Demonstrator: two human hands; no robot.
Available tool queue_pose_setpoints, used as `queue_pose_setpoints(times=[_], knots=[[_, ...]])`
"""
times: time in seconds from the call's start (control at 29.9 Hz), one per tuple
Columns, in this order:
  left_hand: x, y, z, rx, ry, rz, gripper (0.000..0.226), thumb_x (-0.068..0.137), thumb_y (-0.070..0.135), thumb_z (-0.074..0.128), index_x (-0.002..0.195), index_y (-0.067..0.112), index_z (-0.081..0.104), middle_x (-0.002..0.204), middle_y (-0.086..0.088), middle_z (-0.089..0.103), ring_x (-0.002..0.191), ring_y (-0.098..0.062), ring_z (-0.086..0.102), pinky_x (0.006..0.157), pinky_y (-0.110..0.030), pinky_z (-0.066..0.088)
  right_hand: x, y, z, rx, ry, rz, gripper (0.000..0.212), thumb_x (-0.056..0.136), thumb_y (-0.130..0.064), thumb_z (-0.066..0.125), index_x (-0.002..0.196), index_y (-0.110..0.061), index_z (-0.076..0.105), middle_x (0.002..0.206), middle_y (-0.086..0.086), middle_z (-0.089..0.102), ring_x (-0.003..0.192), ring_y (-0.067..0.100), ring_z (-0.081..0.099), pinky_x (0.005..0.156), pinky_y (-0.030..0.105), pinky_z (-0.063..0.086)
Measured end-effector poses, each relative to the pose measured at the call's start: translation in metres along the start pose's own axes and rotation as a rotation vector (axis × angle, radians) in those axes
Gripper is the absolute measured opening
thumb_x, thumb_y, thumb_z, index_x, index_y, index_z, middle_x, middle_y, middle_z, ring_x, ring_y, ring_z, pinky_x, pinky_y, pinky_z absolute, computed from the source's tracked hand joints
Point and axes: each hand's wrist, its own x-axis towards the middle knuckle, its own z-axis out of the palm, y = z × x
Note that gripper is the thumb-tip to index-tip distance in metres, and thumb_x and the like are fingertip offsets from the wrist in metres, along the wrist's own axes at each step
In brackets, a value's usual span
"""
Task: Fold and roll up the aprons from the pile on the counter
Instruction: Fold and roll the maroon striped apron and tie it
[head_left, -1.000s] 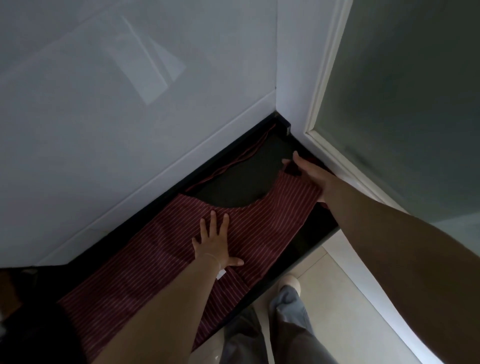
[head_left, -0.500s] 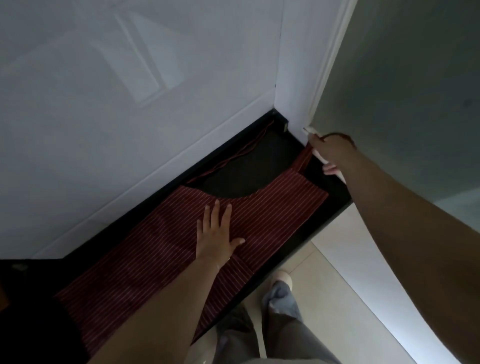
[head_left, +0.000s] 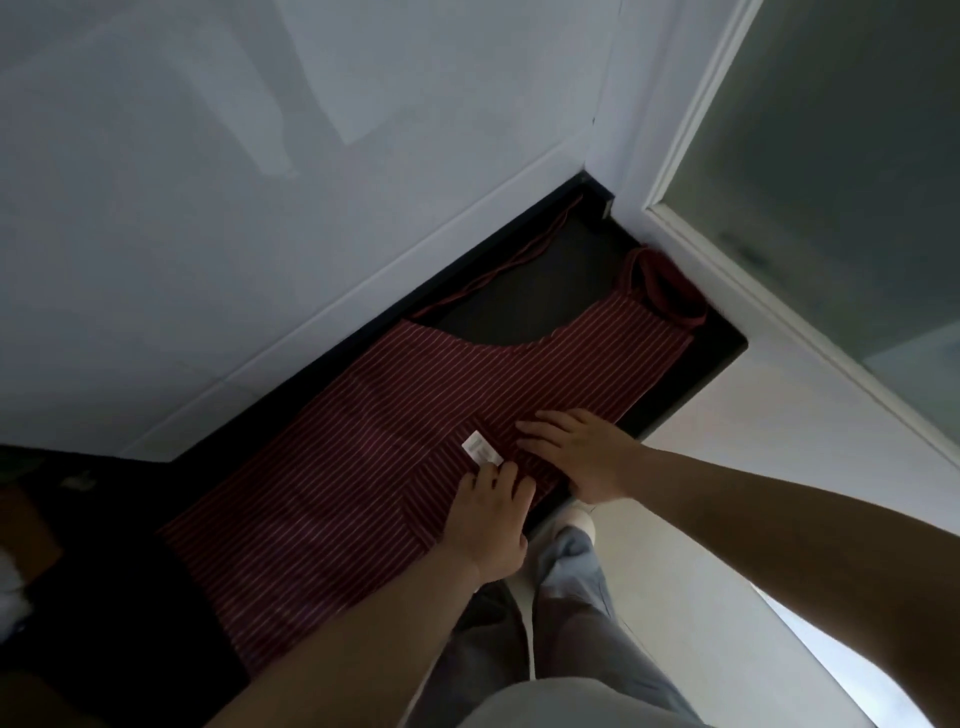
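Left hand (head_left: 488, 525) at near edge of apron (head_left: 467, 395), fingers curled onto fabric just below white tag (head_left: 482, 450); whether it pinches cloth, cannot tell. Right hand (head_left: 582, 452) just beside it, fingers straight, flat on fabric. Apron dark red with thin pale stripes, spread flat along dark table (head_left: 545, 286), bib end toward corner. Neck loop (head_left: 670, 291) bunched at far right; thin tie (head_left: 524, 254) trails along back wall (head_left: 260, 182).
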Motion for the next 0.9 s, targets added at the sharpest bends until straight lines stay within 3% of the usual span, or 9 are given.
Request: queue_pose_setpoints(times=[0.07, 0.17, 0.27, 0.33, 0.44, 0.54, 0.64, 0.74, 0.9], knots=[[-0.012, -0.001, 0.004, 0.001, -0.069, -0.03, 0.074, 0.051, 0.031, 0.078, 0.117, 0.018, 0.048, 0.116, -0.009, 0.052, 0.101, -0.03, 0.054, 0.085, -0.05, 0.049, 0.003, -0.006, -0.003, -0.053, -0.001, 0.025, 0.076, 0.087, -0.03, 0.057, 0.151, -0.029, 0.017, 0.16, -0.004, 0.012, 0.146, 0.022, 0.015, 0.114, 0.041, 0.019], [-0.018, -0.006, 0.001, -0.017, -0.102, -0.098, 0.081, 0.048, 0.026, 0.082, 0.121, 0.021, 0.048, 0.12, -0.007, 0.051, 0.103, -0.029, 0.054, 0.083, -0.048, 0.051, 0.007, -0.01, -0.012, -0.099, -0.016, 0.077, 0.063, 0.094, -0.023, 0.051, 0.15, -0.03, 0.022, 0.16, -0.005, 0.015, 0.143, 0.022, 0.021, 0.112, 0.04, 0.027], [-0.017, -0.023, -0.019, -0.143, -0.14, -0.28, 0.051, 0.075, 0.027, 0.066, 0.122, 0.017, 0.047, 0.12, -0.002, 0.047, 0.105, -0.025, 0.05, 0.082, -0.034, 0.05, 0.015, -0.018, -0.023, -0.047, -0.037, 0.18, 0.052, 0.097, -0.018, 0.045, 0.146, -0.03, 0.032, 0.156, -0.007, 0.025, 0.138, 0.019, 0.03, 0.108, 0.039, 0.032], [-0.015, -0.045, -0.03, -0.338, -0.204, -0.434, 0.017, 0.083, 0.027, 0.055, 0.097, 0.019, 0.056, 0.101, 0.001, 0.055, 0.096, -0.023, 0.057, 0.075, -0.031, 0.049, 0.024, -0.019, -0.039, 0.023, -0.081, 0.237, 0.043, 0.099, -0.02, 0.04, 0.141, -0.027, 0.041, 0.148, -0.005, 0.04, 0.131, 0.019, 0.041, 0.106, 0.038, 0.034], [-0.019, -0.083, -0.051, -0.798, -0.539, -0.601, 0.01, 0.078, 0.021, 0.052, 0.07, 0.02, 0.056, 0.086, -0.002, 0.063, 0.089, -0.025, 0.064, 0.076, -0.03, 0.052, 0.038, -0.015, -0.078, 0.092, -0.356, 0.321, 0.036, 0.102, -0.021, 0.035, 0.133, -0.012, 0.051, 0.137, 0.007, 0.051, 0.121, 0.024, 0.05, 0.101, 0.033, 0.039], [-0.029, -0.112, -0.074, -1.14, -0.832, -0.552, 0.018, 0.079, 0.015, 0.059, 0.093, 0.02, 0.069, 0.103, -0.005, 0.069, 0.1, -0.022, 0.064, 0.093, -0.035, 0.051, 0.049, -0.003, -0.118, 0.057, -0.552, 0.383, 0.045, 0.102, -0.031, 0.039, 0.136, -0.002, 0.047, 0.137, 0.013, 0.05, 0.121, 0.028, 0.05, 0.096, 0.031, 0.04], [-0.037, -0.145, -0.083, -1.188, -0.734, -0.532, 0.033, 0.085, 0.029, 0.068, 0.118, 0.024, 0.065, 0.114, 0.002, 0.066, 0.105, -0.014, 0.062, 0.097, -0.029, 0.046, 0.062, 0.01, -0.137, 0.122, -0.456, 0.421, 0.054, 0.1, -0.041, 0.042, 0.14, -0.004, 0.043, 0.139, 0.012, 0.047, 0.123, 0.028, 0.048, 0.101, 0.034, 0.039], [-0.045, -0.171, -0.07, -0.951, -0.446, -0.579, 0.025, 0.092, 0.035, 0.06, 0.109, 0.018, 0.064, 0.105, 0.001, 0.064, 0.097, -0.014, 0.061, 0.083, -0.021, 0.047, 0.073, 0.015, -0.127, 0.215, -0.367, 0.452, 0.055, 0.101, -0.039, 0.038, 0.144, -0.005, 0.036, 0.146, 0.013, 0.04, 0.13, 0.028, 0.042, 0.107, 0.033, 0.033], [-0.049, -0.183, -0.038, -0.539, -0.149, -0.623, 0.02, 0.098, 0.027, 0.048, 0.107, 0.019, 0.064, 0.118, -0.002, 0.054, 0.103, -0.016, 0.052, 0.093, -0.029, 0.045, 0.09, 0.019, -0.094, 0.259, -0.306, 0.476, 0.052, 0.103, -0.036, 0.035, 0.147, -0.009, 0.031, 0.152, 0.01, 0.032, 0.136, 0.026, 0.035, 0.112, 0.033, 0.025]])
